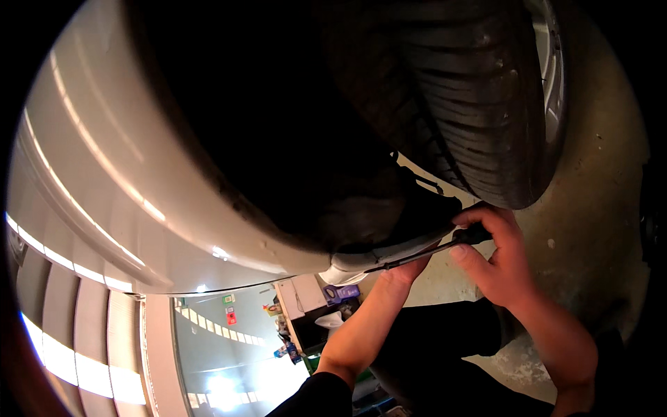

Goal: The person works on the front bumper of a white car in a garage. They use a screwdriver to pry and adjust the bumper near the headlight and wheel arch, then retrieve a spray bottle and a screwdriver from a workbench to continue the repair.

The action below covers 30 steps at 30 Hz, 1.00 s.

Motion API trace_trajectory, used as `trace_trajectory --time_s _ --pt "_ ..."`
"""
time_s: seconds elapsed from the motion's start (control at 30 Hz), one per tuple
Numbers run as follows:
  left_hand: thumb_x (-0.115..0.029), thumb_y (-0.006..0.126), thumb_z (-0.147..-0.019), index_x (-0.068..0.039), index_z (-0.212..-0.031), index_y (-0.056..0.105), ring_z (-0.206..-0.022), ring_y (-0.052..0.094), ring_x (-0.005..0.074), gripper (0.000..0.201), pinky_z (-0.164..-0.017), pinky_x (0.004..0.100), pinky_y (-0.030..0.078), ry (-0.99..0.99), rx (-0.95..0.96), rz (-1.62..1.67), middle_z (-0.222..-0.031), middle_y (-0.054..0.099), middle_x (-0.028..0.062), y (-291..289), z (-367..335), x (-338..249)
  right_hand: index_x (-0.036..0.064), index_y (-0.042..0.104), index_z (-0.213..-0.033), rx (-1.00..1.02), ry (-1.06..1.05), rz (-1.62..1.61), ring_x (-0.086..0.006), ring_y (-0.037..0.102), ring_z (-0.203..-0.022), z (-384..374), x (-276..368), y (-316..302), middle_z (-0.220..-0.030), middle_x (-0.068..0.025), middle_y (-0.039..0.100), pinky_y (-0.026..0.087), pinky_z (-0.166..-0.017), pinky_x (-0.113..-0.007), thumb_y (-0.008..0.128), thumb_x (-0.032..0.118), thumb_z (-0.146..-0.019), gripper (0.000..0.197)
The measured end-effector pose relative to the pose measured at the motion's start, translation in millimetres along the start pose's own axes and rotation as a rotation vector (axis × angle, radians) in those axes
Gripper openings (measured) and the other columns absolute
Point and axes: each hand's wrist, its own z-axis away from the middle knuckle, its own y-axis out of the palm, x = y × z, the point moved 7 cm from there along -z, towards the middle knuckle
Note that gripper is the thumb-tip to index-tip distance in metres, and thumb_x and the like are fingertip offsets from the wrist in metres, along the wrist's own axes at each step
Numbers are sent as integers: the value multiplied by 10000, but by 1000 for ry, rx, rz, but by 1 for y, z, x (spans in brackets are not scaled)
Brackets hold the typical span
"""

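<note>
A screwdriver with a black handle and a long thin shaft (pixel 420 256) lies in my right hand (pixel 501 260), thumb and fingers closed about the handle. Its shaft slants down and left along the lower lip of a light-coloured car's wheel arch (pixel 389 254). My left hand (pixel 406 271) is at that lip, below the shaft and close to the tool's tip. The panel edge and the shaft hide most of its fingers, so whether it grips anything does not show. Just above my right hand is the bottom of a tyre (pixel 479 118). Deep shadow covers the inside of the arch.
The car's glossy body panel (pixel 139 181) curves across the left. Below it, a bench or cart (pixel 300 295) bears boxes and bottles. Concrete floor (pixel 583 229) spreads to the right, and my dark-clothed knee (pixel 445 326) is bent beneath my hands.
</note>
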Motion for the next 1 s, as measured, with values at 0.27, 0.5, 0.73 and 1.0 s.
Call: trace_trajectory --time_s 0.27,0.5,0.73,1.0 --pt "-394 433 -1042 -59 -1312 568 -1253 542 310 450 -1153 458 394 31 60 -41 -1332 600 123 3 5 0 25 623 -1058 -79 -63 28 -269 561 -978 17 9 -5 -1017 -93 621 454 -885 -372 797 245 -814 372" --pt "-423 453 -1030 -50 -1368 539 -1318 496 389 510 -1176 561 372 104 -37 -18 -1402 558 160 -2 12 -3 28 618 -1047 -112 -76 90 -250 551 -969 26 24 -13 -1003 -77 609 443 -883 -359 774 267 -842 352" --pt "-453 459 -1020 -64 -1375 521 -1341 474 406 531 -1191 595 347 109 19 27 -1416 538 165 -5 18 -4 28 612 -1056 -132 0 90 -208 555 -989 25 26 -12 -1002 -67 606 448 -908 -337 749 267 -884 325" --pt "-515 483 -984 -97 -1361 537 -1326 492 373 566 -1182 581 350 132 13 14 -1412 542 136 -18 22 -11 40 629 -1082 -65 73 -92 -136 568 -958 32 25 9 -1004 -34 615 459 -891 -294 808 149 -825 332"
